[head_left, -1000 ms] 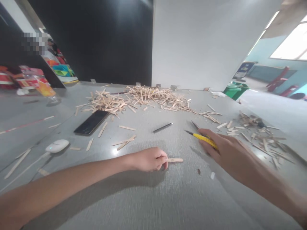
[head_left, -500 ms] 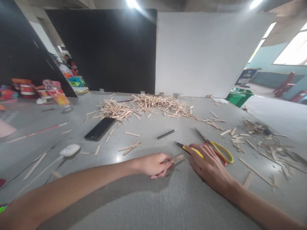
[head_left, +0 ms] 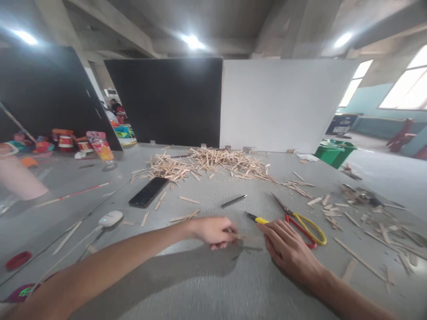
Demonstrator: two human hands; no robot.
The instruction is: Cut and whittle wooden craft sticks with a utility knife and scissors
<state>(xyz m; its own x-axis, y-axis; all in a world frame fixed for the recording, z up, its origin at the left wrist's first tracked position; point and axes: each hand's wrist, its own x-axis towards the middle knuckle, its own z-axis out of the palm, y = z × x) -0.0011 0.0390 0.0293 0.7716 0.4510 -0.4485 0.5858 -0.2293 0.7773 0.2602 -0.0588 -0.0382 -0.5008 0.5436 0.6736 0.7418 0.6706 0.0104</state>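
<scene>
My left hand (head_left: 213, 231) rests on the grey table (head_left: 207, 284), its fingers pinched on a short flat wooden stick (head_left: 246, 238) that lies blurred just right of the fingertips. My right hand (head_left: 287, 250) lies close beside it on the right. Its fingers are closed over a yellow utility knife (head_left: 256, 219), whose dark tip pokes out to the upper left, above the stick. Scissors with yellow and red handles (head_left: 302, 221) lie just behind my right hand.
A large pile of wooden sticks (head_left: 207, 162) lies at the back, with loose sticks scattered in front. A black phone (head_left: 148, 192), a dark pen (head_left: 233, 201) and a white oval device (head_left: 110, 218) lie on the table. Cut scraps (head_left: 367, 209) litter the right side.
The view has tilted upward. My right hand has brought the yellow knife leftward, right up to the stick in my left hand. The scissors have come into view behind it.
</scene>
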